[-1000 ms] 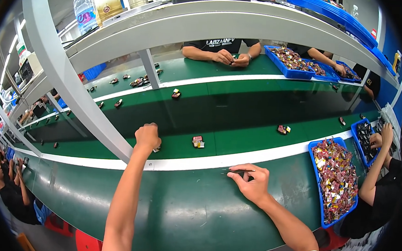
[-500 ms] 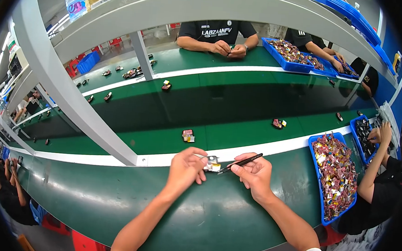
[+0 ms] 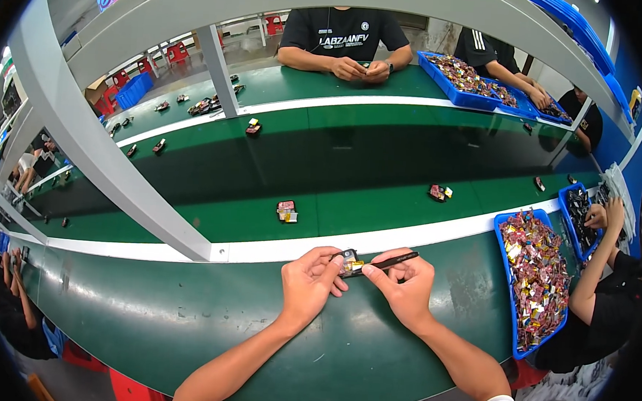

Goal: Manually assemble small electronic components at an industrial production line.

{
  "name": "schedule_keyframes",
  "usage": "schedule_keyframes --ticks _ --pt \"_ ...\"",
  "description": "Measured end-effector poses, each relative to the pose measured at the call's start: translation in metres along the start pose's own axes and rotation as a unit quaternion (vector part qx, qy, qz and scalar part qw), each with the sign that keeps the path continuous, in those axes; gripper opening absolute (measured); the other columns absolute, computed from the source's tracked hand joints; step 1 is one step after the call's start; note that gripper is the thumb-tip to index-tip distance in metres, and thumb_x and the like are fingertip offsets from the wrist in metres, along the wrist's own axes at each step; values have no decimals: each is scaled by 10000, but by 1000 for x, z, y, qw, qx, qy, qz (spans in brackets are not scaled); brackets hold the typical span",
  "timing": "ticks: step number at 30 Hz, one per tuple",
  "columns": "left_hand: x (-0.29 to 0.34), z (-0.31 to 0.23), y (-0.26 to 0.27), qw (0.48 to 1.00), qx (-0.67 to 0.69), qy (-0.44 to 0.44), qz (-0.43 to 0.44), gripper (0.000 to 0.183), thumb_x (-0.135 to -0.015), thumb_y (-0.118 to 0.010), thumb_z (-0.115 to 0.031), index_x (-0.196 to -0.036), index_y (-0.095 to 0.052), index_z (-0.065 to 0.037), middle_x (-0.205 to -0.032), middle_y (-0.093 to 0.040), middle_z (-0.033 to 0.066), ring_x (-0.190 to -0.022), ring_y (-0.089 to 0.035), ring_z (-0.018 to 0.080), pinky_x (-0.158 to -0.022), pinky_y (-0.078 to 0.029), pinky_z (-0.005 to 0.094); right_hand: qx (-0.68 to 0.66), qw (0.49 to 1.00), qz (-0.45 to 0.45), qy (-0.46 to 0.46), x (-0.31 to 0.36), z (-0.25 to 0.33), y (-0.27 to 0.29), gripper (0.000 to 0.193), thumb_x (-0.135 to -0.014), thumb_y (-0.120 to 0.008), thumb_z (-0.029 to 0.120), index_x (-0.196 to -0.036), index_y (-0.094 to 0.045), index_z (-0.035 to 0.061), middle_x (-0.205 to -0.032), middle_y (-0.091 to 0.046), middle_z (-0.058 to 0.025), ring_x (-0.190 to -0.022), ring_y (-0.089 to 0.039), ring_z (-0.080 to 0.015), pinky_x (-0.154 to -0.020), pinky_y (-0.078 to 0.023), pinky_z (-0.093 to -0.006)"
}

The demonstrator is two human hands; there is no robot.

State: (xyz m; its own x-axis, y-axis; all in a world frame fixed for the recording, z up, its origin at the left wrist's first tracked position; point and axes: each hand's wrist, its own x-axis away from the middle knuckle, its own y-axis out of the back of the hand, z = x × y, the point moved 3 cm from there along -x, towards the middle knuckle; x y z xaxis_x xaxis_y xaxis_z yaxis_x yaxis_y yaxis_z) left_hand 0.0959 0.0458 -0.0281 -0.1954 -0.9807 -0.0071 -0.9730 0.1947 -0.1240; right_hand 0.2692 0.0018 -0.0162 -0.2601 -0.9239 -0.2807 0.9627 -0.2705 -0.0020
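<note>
Near the centre of the frame, just below the white rail (image 3: 273, 254), the person's left hand (image 3: 309, 281) pinches a small black-cased electronic module (image 3: 349, 262) by its left side, thumb and fingers closed on it. The module is held above the green workbench (image 3: 204, 315) and shows a silvery round spot and a yellow-and-white patch. The right hand (image 3: 405, 285), just right of centre, has thumb and fingers closed around a slim black tweezers-like tool (image 3: 396, 259), slanted down to the left. The thumb tip overlaps the module's right end; whether the tool's tip touches it cannot be told.

Beyond the rail, the green conveyor belt (image 3: 379, 210) carries similar modules, one (image 3: 287, 211) just above and left of the hands, another (image 3: 440, 192) farther right. At the right of the frame, a long blue tray (image 3: 505, 267) is heaped with small red, white and yellow parts (image 3: 533, 283). Near the top centre, a co-worker in a black T-shirt (image 3: 346, 36) sits across the belt, hands together.
</note>
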Motion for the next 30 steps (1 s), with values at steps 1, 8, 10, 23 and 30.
schedule_keyframes --ticks 1,8,10,23,30 --pt "1 1 0 1000 1 0 -1 189 -957 -628 -27 -1099 -657 95 -804 -704 133 -612 -681 151 -511 -550 253 14 1000 -7 5 0 -1 1 151 -806 -810 -17 -894 -688 -29 -750 -653 12 -521 -388 30 -455 -285 -166" --pt "-1 6 -1 1000 9 -11 15 215 -969 -620 -40 -1135 -635 95 -824 -706 147 -627 -686 154 -521 -558 255 56 998 -9 20 0 1 -1 173 -800 -820 -4 -902 -685 -37 -776 -690 -14 -519 -396 26 -457 -296 -165" --pt "0 4 -3 1000 12 -16 21 219 -970 -624 -45 -1138 -633 95 -827 -707 147 -629 -687 154 -524 -560 256 21 1000 -7 0 1 0 2 178 -799 -818 -10 -911 -681 -37 -785 -697 -23 -529 -431 22 -459 -307 -165" --pt "4 0 -5 996 -14 -84 13 232 -961 -633 -24 -1151 -632 108 -842 -723 157 -666 -715 172 -529 -576 265 -77 981 -6 -178 -2 2 3 147 -854 -780 59 -931 -670 0 -797 -738 -63 -618 -600 -17 -469 -355 -173" --pt "6 -2 -5 995 -27 -98 8 217 -959 -635 -18 -1140 -641 101 -839 -723 155 -671 -717 170 -531 -581 268 -75 980 -6 -186 -2 2 4 143 -856 -776 65 -934 -672 4 -806 -744 -68 -619 -600 -14 -470 -348 -177"
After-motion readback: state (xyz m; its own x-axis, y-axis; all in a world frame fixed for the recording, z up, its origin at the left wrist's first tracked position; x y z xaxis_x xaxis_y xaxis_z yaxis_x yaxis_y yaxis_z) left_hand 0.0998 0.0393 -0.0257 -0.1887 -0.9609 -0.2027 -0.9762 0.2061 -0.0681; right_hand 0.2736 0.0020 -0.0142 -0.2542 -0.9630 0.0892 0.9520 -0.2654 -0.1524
